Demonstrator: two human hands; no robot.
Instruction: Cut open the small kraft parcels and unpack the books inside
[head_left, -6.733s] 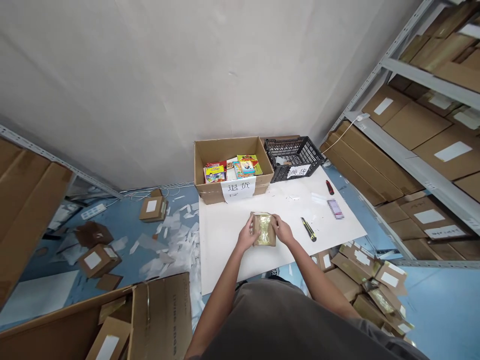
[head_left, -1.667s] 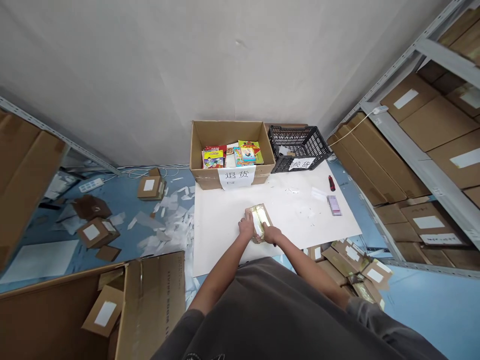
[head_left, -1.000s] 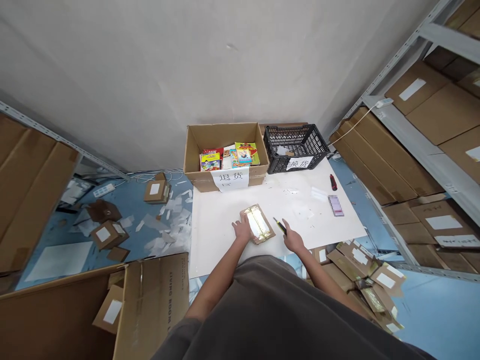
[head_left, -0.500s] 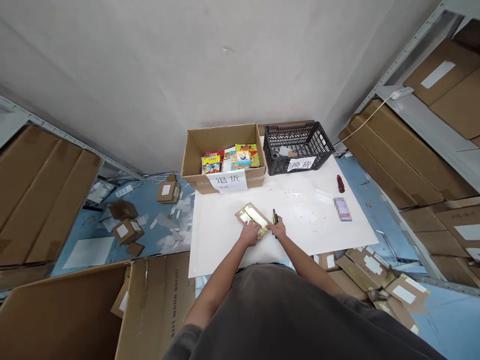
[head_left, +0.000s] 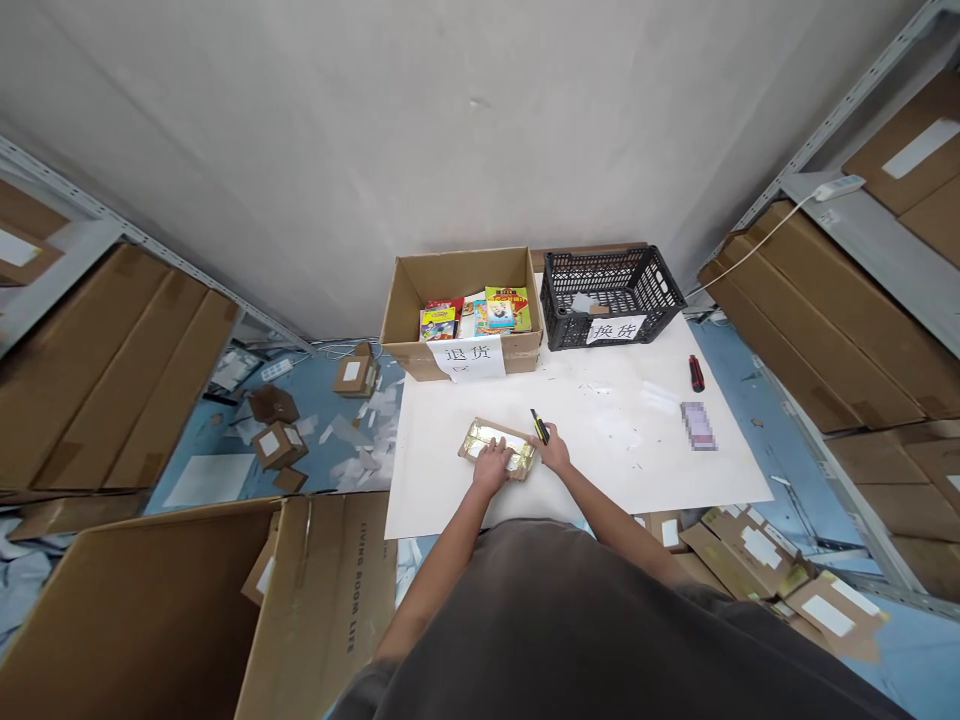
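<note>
A small brown parcel (head_left: 496, 448) wrapped in shiny yellowish tape lies flat on the white tabletop (head_left: 600, 440). My left hand (head_left: 491, 468) presses down on its near side. My right hand (head_left: 553, 453) is closed around a yellow-and-black utility knife (head_left: 538, 426), whose tip points at the parcel's right end.
At the table's back stand an open cardboard box (head_left: 463, 312) with colourful books and a black plastic crate (head_left: 609, 295), both labelled. A red knife (head_left: 696, 373) and a small pad (head_left: 699, 426) lie right. Shelves of cartons flank both sides; parcels and scraps litter the floor.
My right hand let go of the parcel, reached right and picked up the yellow knife, then brought it back to the parcel's right end. The parcel was turned lengthwise under my left hand.
</note>
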